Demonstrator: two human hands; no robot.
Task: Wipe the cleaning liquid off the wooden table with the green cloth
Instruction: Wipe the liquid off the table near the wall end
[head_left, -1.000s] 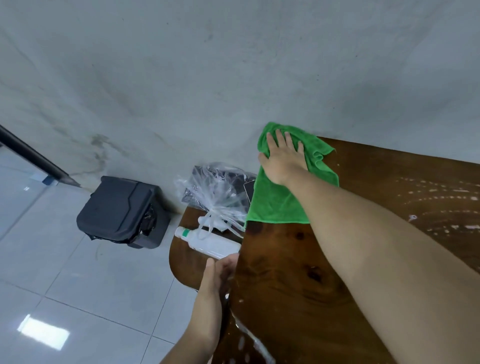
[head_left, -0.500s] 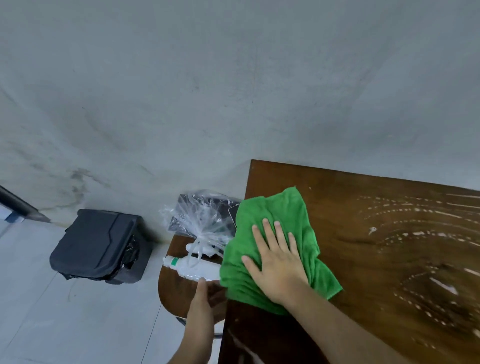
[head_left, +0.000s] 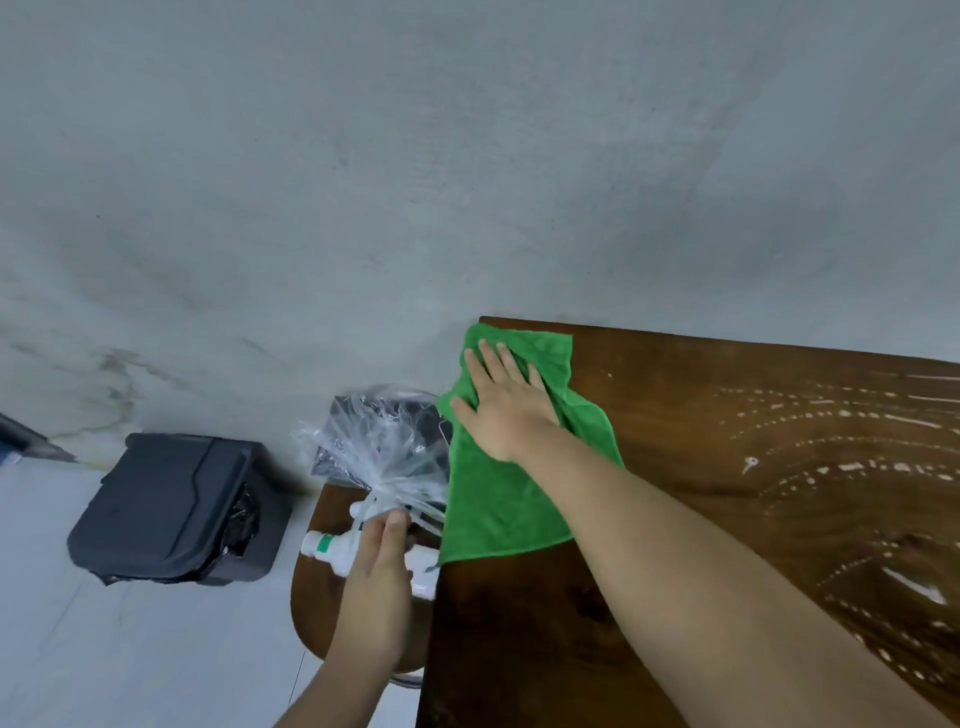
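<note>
Two hands: right hand (head_left: 506, 410), fingers straight, presses green cloth (head_left: 498, 499) flat on far corner of wooden table (head_left: 701, 519), spreading pressure; left hand (head_left: 376, 577) over white bottle (head_left: 327, 548) beside table, grip indiscernible.

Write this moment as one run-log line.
right hand: flat on green cloth, wooden table far-left corner | left hand: fingers straight over white bottle | cleaning liquid: streaks unwiped at right

Soft, even light; wide-angle bending; slight blur.
</note>
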